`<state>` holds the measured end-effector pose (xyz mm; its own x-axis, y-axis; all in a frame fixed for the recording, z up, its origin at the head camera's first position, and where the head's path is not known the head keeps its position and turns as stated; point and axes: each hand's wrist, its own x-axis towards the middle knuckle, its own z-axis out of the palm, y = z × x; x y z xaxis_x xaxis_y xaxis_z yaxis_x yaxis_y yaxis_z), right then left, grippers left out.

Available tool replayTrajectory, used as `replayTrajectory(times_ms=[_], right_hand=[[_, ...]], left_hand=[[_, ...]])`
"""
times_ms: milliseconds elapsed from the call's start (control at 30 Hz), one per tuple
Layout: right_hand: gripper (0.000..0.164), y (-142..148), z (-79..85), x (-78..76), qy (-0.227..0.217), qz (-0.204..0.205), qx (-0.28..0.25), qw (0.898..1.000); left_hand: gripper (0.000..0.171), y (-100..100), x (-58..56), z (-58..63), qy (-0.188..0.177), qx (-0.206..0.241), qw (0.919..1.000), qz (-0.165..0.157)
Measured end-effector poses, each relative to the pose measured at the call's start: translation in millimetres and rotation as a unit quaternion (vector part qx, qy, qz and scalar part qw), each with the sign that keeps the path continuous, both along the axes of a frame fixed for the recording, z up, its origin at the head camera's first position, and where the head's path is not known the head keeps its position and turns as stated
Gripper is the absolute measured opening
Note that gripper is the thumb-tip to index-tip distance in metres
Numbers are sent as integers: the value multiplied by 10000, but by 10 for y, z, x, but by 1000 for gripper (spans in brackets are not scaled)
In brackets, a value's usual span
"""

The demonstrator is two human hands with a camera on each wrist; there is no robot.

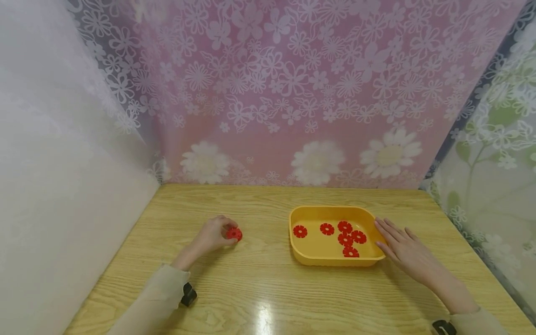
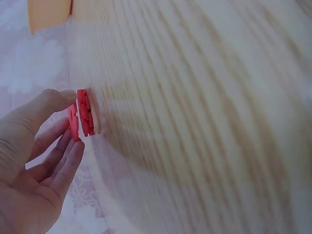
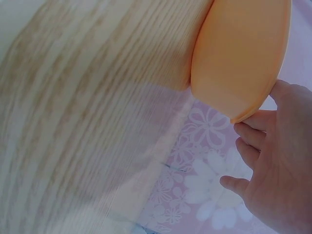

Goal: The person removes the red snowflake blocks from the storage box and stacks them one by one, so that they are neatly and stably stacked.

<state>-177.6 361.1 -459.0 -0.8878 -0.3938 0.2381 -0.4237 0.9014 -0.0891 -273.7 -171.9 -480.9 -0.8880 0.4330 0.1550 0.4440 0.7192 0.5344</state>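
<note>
My left hand [image 1: 214, 235] pinches a red notched plastic disc [image 2: 73, 122], shaped like a flower, between thumb and fingertips. Right beside that disc, in the left wrist view, is a small stack of similar red discs [image 2: 85, 112] on the table. At the right, a yellow plastic tub [image 1: 335, 261] holds several loose red discs [image 1: 327, 229], some of them overlapping. My right hand [image 1: 408, 253] lies with extended fingers against the tub's right rim. In the right wrist view its fingertips [image 3: 242, 127] are right at the orange-looking tub edge.
A light wood-grain table [image 1: 259, 288] carries everything. Floral pink cloth [image 1: 268, 93] hangs behind its back edge, a pale sheet [image 1: 63, 163] borders the left side, and a flowered curtain [image 1: 494, 186] the right. Each wrist wears a small black device [image 1: 189, 295].
</note>
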Motion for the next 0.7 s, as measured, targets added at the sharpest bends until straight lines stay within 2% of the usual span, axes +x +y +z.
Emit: replayTrajectory(times_ms=[467, 700], right_hand=[[62, 1, -3, -1, -43, -25, -2, 10000], [62, -3, 0, -4, -25, -18, 3, 10000]], left_hand=[[36, 16, -9, 2, -282, 48, 9995, 102], [37, 10, -22, -26, -176, -83, 9998, 65]])
